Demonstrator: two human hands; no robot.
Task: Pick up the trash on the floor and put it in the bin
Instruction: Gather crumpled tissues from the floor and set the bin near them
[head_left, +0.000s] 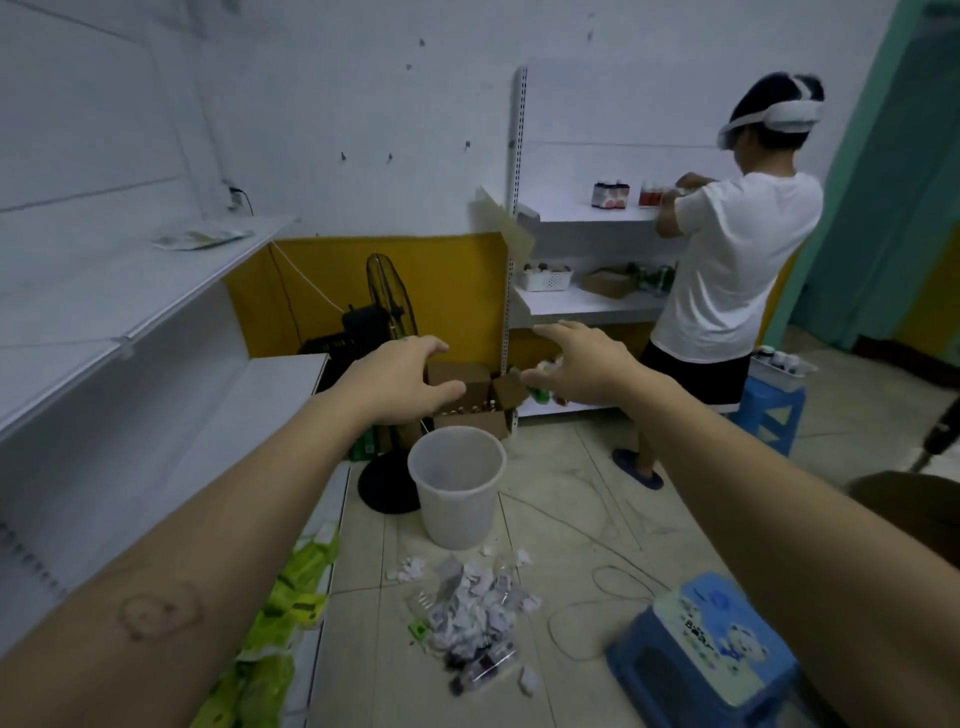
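A heap of crumpled paper and plastic wrappers, the trash (475, 608), lies on the tiled floor in front of me. Just beyond it stands a translucent white bin (457, 486), upright, and it looks empty. Both my arms are stretched forward above the bin. My left hand (402, 376) hovers with fingers spread and holds nothing. My right hand (576, 366) is level with it, to the right, fingers apart, also holding nothing. Both hands are well above the trash and touch neither it nor the bin.
White shelves (130, 312) run along the left, with green packets (280, 613) on the floor below. A black fan (389, 322) and cardboard boxes (472, 400) stand behind the bin. A blue stool (701, 649) is near right. A person (727, 260) stands at the far shelf.
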